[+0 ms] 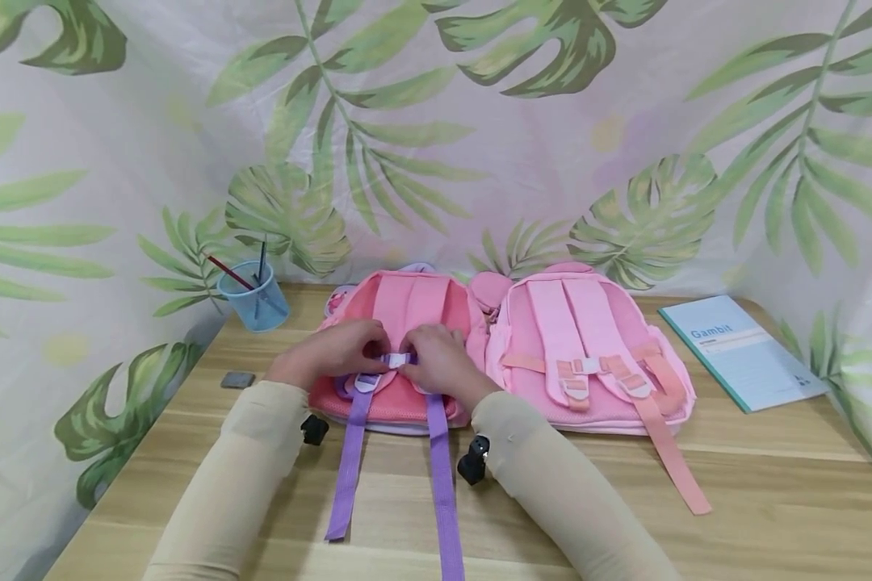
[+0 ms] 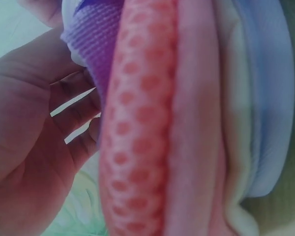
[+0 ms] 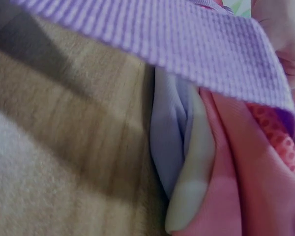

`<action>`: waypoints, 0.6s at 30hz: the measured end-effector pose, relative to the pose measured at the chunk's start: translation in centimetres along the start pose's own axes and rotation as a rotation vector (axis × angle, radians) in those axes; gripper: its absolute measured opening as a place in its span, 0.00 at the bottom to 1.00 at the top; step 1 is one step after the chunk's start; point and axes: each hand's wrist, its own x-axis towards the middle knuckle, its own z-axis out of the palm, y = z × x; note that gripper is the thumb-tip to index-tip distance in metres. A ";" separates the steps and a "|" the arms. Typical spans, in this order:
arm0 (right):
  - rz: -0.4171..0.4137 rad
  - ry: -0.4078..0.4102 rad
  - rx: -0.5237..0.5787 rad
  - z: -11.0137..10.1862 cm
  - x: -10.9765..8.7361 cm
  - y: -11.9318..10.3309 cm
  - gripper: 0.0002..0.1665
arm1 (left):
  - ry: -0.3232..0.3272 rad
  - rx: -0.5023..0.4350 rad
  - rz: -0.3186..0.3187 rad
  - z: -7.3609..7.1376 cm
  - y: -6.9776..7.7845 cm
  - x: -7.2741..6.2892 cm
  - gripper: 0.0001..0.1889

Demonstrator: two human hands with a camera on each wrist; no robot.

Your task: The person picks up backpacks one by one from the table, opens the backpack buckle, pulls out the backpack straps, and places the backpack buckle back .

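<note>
A coral-pink backpack [image 1: 400,410] lies back side up on the table, its mesh panel and shoulder straps facing upward. Over its lower middle, my left hand [image 1: 345,351] pinches one side of a white plastic buckle [image 1: 397,360] on purple webbing. My right hand [image 1: 443,361] grips the other side, thumb and fingertips close to the left ones. From the backpack, a left purple strap [image 1: 352,468] and a right purple strap [image 1: 443,484] hang toward the table's front. The left wrist view shows the mesh edge [image 2: 137,128] close up, partly hiding the fingers. Purple webbing [image 3: 157,39] crosses the right wrist view.
To the right lies a lighter pink backpack [image 1: 530,387] with its white buckle [image 1: 587,365] fastened. Beyond it is a light blue notebook [image 1: 744,355]. A blue mesh pen cup [image 1: 254,303] stands at the back left, with a small grey object [image 1: 237,379] in front.
</note>
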 end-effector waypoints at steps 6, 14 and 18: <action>-0.019 0.009 -0.017 0.1 0.0 0.1 0.12 | 0.001 0.008 0.030 -0.1 0.1 0.4 0.07; -0.053 0.029 -0.044 0.3 0.0 0.1 0.11 | 0.030 0.032 0.118 0.1 -0.5 0.5 0.05; -0.055 0.033 -0.066 0.3 0.0 -0.1 0.10 | 0.040 0.032 0.150 0.1 -0.7 0.4 0.05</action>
